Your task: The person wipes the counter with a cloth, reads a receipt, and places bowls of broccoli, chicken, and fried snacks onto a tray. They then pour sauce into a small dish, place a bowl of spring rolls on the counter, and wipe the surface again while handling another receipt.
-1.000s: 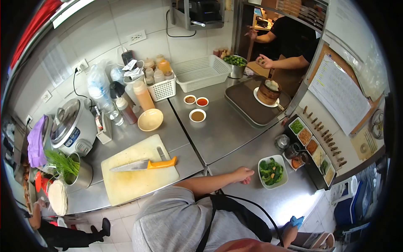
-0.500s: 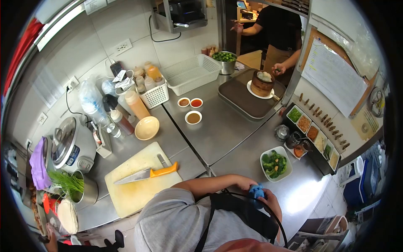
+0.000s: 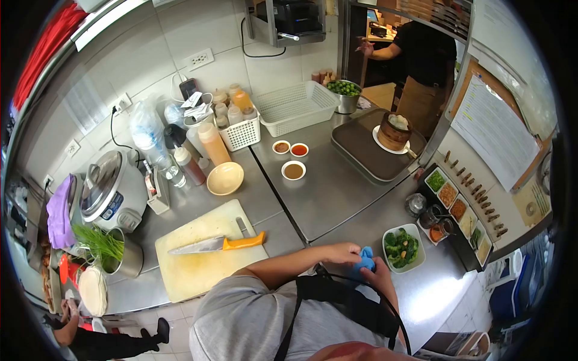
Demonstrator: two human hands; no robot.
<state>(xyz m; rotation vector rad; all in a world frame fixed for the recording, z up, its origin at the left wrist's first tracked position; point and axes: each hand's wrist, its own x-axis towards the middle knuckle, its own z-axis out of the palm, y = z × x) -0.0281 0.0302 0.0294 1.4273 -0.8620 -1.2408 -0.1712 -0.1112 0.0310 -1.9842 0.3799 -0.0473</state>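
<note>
A crumpled blue cloth (image 3: 365,259) is bunched between my two hands, just above the steel counter by my apron. My left hand (image 3: 344,253) is closed on its left side. My right hand (image 3: 379,275) grips it from the lower right, with its fingers partly hidden. Just right of my hands stands a square white bowl (image 3: 422,255) holding broccoli (image 3: 401,248). To the left, a knife (image 3: 242,240) with an orange handle lies across a white cutting board (image 3: 180,277).
A brown tray (image 3: 355,144) carries a bamboo steamer (image 3: 394,135) on a plate. Sauce dishes (image 3: 294,170), a tan bowl (image 3: 225,178) and a rice cooker (image 3: 111,192) stand on the counter. A topping rack (image 3: 459,210) lines the right edge. Co-workers stand behind the pass and at lower left.
My view has shifted, so the counter sits further right in it. The co-worker's hand near the steamer has drawn back. My hands still hold the blue cloth, which looks more tightly bunched.
</note>
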